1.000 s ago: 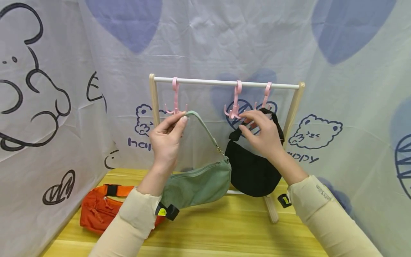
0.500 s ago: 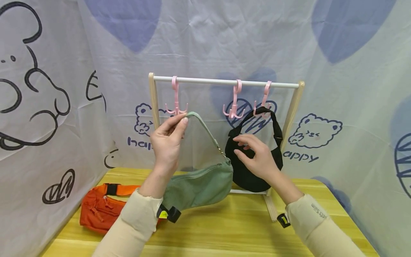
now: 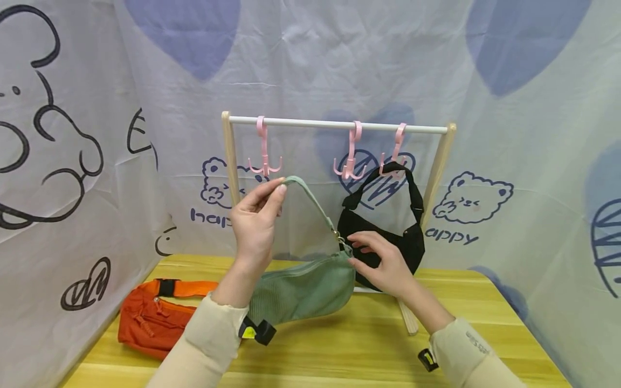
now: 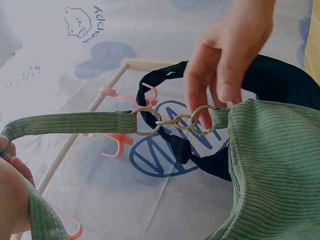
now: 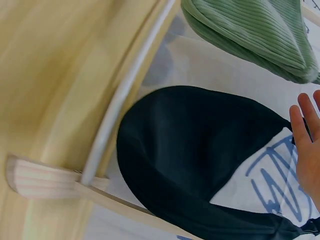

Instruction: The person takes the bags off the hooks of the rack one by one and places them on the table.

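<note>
My left hand (image 3: 253, 229) pinches the strap (image 3: 312, 198) of a green corduroy shoulder bag (image 3: 305, 291) between thumb and fingers. The bag hangs tilted from it, its right end higher. At that end, gold rings and a short chain (image 4: 182, 121) join strap and body. My right hand (image 3: 380, 265) is right at these rings, fingers slightly bent, with a gap between thumb and index finger. Behind it, a black shoulder bag (image 5: 185, 140) hangs by its strap from the right pink hook (image 3: 399, 144).
A rack with a white bar (image 3: 310, 124) and wooden posts stands on the yellow wood-grain table (image 3: 339, 355). Two more pink hooks hang there, the left hook (image 3: 264, 150) and the middle hook (image 3: 350, 156). An orange waist bag (image 3: 150, 323) lies at left, partly behind the left sleeve.
My right hand has moved away from the black bag's strap, down and left to the green bag's ringed end. The black bag hangs from its hook throughout. My left hand has lowered slightly.
</note>
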`<state>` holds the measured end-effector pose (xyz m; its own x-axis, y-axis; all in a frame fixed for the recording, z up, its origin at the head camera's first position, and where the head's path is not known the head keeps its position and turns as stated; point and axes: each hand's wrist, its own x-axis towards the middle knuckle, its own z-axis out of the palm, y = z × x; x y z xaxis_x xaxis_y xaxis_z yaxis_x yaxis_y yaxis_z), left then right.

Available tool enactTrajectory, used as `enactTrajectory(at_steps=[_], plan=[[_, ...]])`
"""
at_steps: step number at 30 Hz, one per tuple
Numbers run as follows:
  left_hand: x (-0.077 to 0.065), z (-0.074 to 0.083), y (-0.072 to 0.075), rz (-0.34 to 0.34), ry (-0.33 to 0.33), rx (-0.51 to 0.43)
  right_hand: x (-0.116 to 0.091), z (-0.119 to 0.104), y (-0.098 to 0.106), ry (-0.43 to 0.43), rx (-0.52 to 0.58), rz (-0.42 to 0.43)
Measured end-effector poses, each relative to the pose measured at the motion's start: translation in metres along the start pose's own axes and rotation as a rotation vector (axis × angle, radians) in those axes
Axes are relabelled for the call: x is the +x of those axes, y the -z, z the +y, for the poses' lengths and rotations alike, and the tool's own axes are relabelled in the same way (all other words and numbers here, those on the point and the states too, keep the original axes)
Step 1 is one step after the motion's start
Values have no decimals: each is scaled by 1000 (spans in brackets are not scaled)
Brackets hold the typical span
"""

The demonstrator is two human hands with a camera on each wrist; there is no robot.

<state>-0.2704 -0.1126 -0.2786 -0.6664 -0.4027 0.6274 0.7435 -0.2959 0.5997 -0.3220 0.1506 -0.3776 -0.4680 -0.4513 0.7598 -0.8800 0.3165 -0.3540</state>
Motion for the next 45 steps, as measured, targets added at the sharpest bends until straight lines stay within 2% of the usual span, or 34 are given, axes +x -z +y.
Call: enactTrajectory(at_steps=[6, 11, 16, 23, 31, 39, 45], plan=[[-3, -1, -1, -4, -10, -14, -12, 4, -8, -56, 60, -8], [-4, -2, -1, 3, 1, -33, -18, 7, -17, -101, 135, 17], [-4, -3, 1, 26, 21, -39, -19, 0, -23, -90, 127, 64], [-3, -3, 5, 53, 32, -6, -15, -21, -18, -55, 104, 128], [-3, -3, 13, 101, 51, 45, -26, -3, -20, -49, 108, 177], [-1, -4, 19, 127, 68, 76, -31, -3, -17, -112, 136, 179], [0, -6, 25, 128, 79, 124, -30, -6, -16, -47, 162, 217]])
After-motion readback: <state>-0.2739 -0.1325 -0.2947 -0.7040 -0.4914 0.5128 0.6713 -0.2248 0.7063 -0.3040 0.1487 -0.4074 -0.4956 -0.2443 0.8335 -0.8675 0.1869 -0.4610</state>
